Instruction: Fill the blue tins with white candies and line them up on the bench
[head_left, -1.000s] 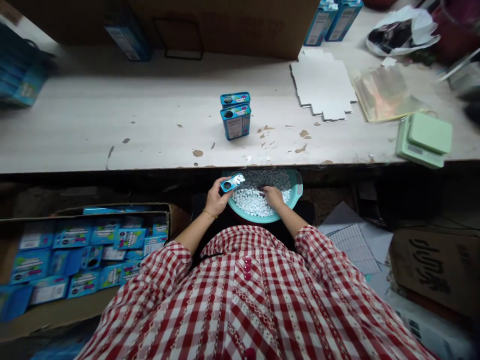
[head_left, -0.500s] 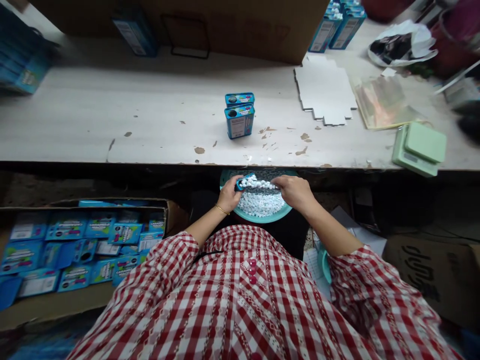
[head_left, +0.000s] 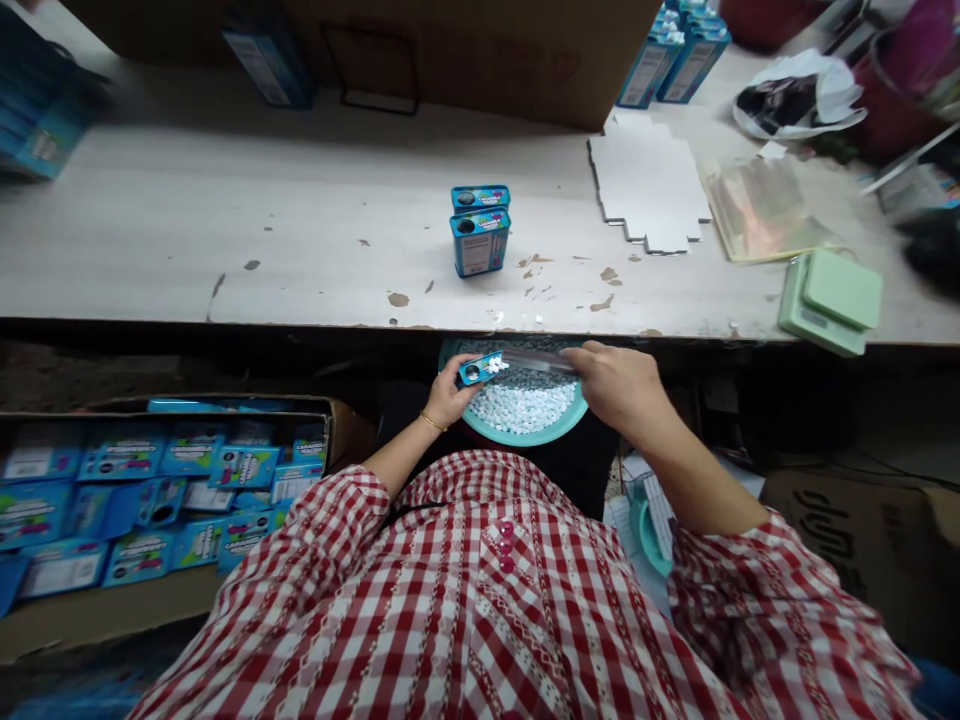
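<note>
White candies [head_left: 521, 402] in teal basin [head_left: 525, 436]

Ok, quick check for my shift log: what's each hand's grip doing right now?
Left hand: closed, holding a blue tin.
Right hand: closed, holding a clear flat strip.

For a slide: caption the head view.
Left hand holds blue tin over teal bowl of white candies; right hand grips strip.

green scale [head_left: 830, 303] and white carton blank [head_left: 649, 185] on chipped workbench [head_left: 225, 250]
</note>
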